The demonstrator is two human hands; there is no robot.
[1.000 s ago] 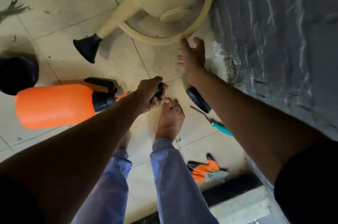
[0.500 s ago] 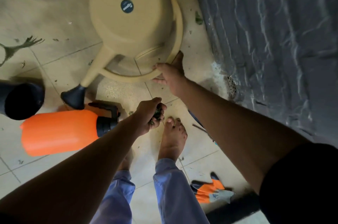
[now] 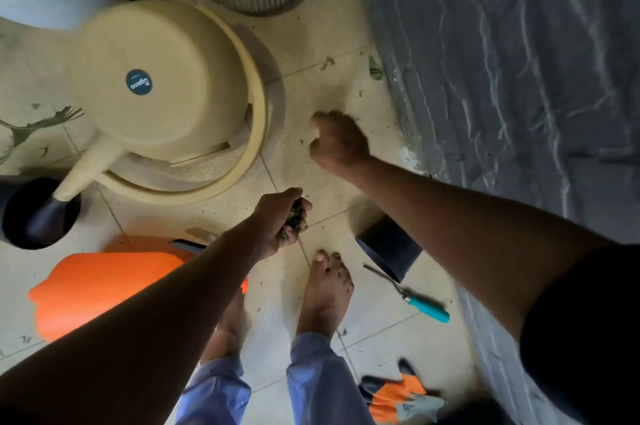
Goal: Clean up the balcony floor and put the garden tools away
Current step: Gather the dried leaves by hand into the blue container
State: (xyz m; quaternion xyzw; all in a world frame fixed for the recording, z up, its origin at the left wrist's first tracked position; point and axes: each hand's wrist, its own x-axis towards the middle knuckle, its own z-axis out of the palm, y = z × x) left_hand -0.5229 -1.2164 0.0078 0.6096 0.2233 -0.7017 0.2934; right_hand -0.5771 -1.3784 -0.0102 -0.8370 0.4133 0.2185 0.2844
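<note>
Watering can (image 3: 166, 92) is lying overturned beside orange sprayer (image 3: 100, 289). Left hand (image 3: 282, 216) is gripping plant debris (image 3: 294, 216); right hand (image 3: 337, 144), fingers curled and holding nothing, is hovering beside the can.

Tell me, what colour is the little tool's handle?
Teal blue handle, seen from the head view.

The watering can (image 3: 162, 92) at ten o'clock is smooth, matt beige plastic. The sprayer bottle (image 3: 104, 289) at eight o'clock is glossy orange plastic. The floor tiles (image 3: 374, 320) look speckled and lightly grainy. At five o'clock, the hand tool (image 3: 408, 296) has a dull metal shaft and a smooth teal plastic handle.
</note>
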